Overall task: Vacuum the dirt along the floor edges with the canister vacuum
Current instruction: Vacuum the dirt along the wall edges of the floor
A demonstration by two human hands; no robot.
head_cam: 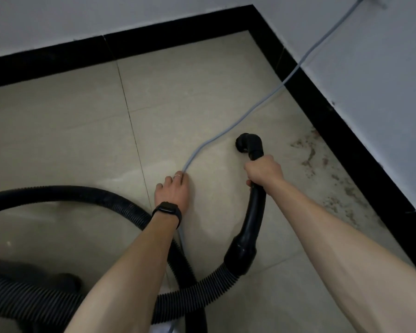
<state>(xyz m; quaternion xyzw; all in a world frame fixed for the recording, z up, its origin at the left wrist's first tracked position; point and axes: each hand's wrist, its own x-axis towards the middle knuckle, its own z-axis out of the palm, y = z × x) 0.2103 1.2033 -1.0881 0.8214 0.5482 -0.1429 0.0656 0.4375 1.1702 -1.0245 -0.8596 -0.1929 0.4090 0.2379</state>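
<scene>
While right-hand grip (264,170) wraps vacuum handle (254,213), left-hand grip (172,192) seemingly pinches grey cord (250,112).

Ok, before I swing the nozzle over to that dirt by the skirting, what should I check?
1. Right hand grips the handle: ok.
2. Left hand holds the grey cord, keeping it left of the nozzle: ok.
3. Nozzle on the dirt along the black skirting: not ok, it sits short of the patch.
4. Hose has slack: ok, it lies in loose loops.
5. Suction running: cannot tell.
</scene>
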